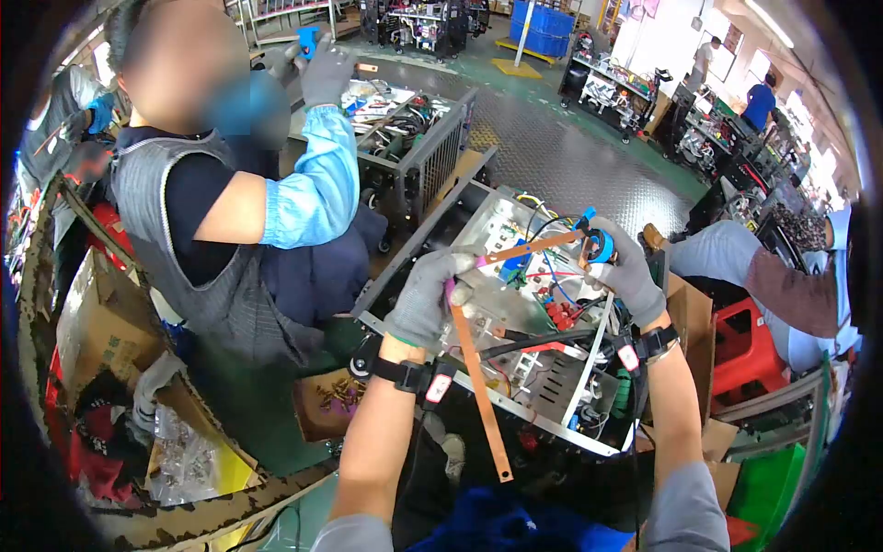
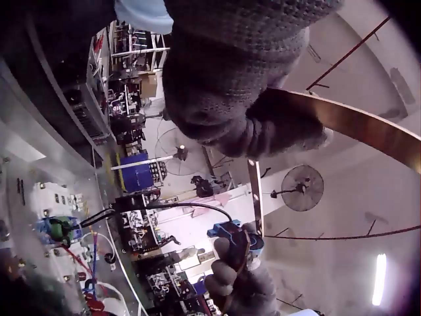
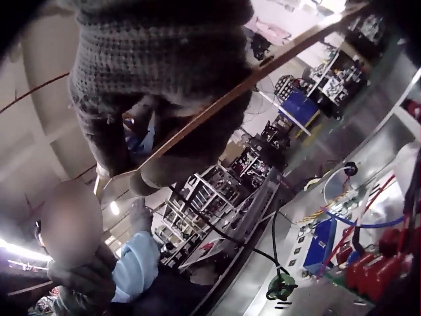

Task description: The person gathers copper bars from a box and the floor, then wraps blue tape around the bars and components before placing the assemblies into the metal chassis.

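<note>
My left hand (image 1: 428, 299), in a grey knit glove, grips a flat copper strip (image 1: 475, 391) that hangs down to the front edge of the metal chassis. From the same hand a copper length (image 1: 533, 248) runs across to my right hand (image 1: 630, 276), also gloved. That hand's fingers are curled round a blue ring-shaped part (image 1: 602, 247), beside the strip's drilled end. A black wire (image 2: 187, 205) leads from the blue part (image 2: 237, 236) toward the chassis. Below both hands the open chassis (image 1: 586, 400) holds wiring, red parts (image 1: 563, 315) and a blue block (image 3: 320, 245).
Another person in blue sleeves (image 1: 317, 189) sits at the left beside a second chassis (image 1: 432, 138). A small box (image 1: 317, 428) of brass-coloured pieces stands at lower left. To the right are a red stool (image 1: 745, 345), a seated person's leg (image 1: 713, 253) and a green bin (image 1: 773, 488).
</note>
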A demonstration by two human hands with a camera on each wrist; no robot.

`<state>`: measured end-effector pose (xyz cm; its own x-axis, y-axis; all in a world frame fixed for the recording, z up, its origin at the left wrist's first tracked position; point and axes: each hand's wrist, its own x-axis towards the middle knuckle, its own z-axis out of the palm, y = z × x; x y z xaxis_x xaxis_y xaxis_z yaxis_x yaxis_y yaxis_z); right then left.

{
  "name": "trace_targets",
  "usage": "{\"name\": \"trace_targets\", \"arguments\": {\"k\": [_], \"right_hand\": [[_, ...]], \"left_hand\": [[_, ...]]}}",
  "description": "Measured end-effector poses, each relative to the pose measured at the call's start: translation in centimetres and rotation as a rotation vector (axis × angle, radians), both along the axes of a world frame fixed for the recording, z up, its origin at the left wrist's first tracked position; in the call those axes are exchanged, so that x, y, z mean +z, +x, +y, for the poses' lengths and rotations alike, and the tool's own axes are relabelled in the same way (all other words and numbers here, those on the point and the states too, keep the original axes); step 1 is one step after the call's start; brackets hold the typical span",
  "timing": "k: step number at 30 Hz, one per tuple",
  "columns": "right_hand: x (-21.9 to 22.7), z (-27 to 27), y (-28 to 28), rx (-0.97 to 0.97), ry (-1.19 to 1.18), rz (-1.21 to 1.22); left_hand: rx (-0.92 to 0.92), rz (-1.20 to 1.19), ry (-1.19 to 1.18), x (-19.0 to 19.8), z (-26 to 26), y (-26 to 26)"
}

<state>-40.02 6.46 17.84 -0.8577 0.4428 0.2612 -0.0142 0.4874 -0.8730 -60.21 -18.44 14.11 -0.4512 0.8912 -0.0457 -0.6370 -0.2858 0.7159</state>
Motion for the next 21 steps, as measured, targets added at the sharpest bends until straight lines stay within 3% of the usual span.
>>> {"name": "trace_targets", "arguments": {"k": [2,4,8,17,21], "right_hand": [[-0.4,0.6,-0.1,0.005,-0.004,0.026],[-0.2,0.7,-0.4,0.097,-0.232,0.058],[-1.0,1.8,-0.5,0.186,-0.398,0.064],[-2.3,1.9,-0.5,0.183,-0.396,-0.012],[-3.4,2.7,-0.6,0.226,-0.198,-0.125]], "left_hand": [[0.01,0.05,-0.018,-0.5,0.2,-0.7],[0.032,0.078,-0.043,-0.7,0.3,-1.2],[-0.002,0.115,-0.045,-0.3,0.3,-1.4],[-0.078,0.159,-0.055,-0.5,0.5,-1.9],[-0.014,0.228,-0.119,0.2,0.2,-1.3]]}}
